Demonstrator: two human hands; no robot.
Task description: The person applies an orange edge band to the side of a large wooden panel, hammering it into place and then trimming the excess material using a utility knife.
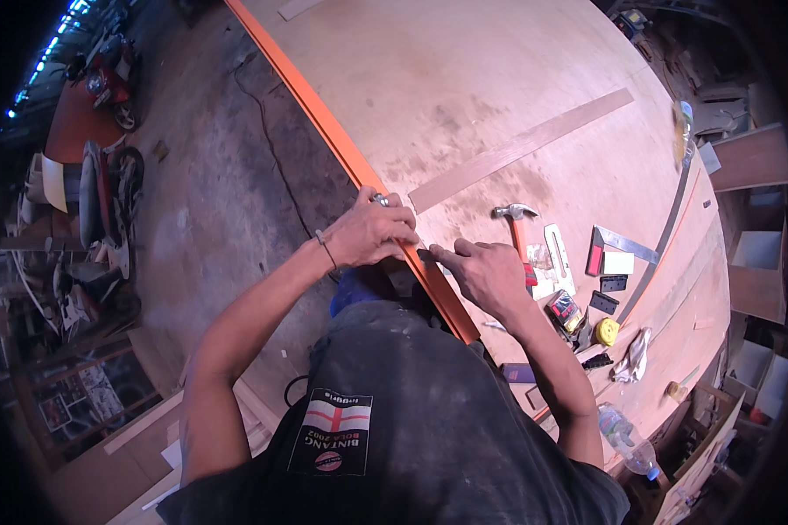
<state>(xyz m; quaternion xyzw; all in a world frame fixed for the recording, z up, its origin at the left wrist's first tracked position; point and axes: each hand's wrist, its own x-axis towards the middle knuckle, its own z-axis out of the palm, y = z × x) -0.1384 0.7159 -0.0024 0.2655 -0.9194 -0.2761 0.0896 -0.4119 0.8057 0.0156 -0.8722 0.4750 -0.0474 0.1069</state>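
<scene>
A long orange grooved strip runs from the far left down to my body, along the table's left edge. My left hand is closed around its near part, fingers curled over the top. Just to the right, my right hand has its fingers bent, the index finger reaching to the strip. At its fingertips is a small dark piece, touching or very near the strip; its kind is too small to make out. The strip's near end comes close to my shirt.
Right of my right hand lie a claw hammer, a try square, black hinges, a yellow tape measure and a white cloth. A flat wooden strip crosses the table. A plastic bottle lies at lower right; a cable trails across the floor.
</scene>
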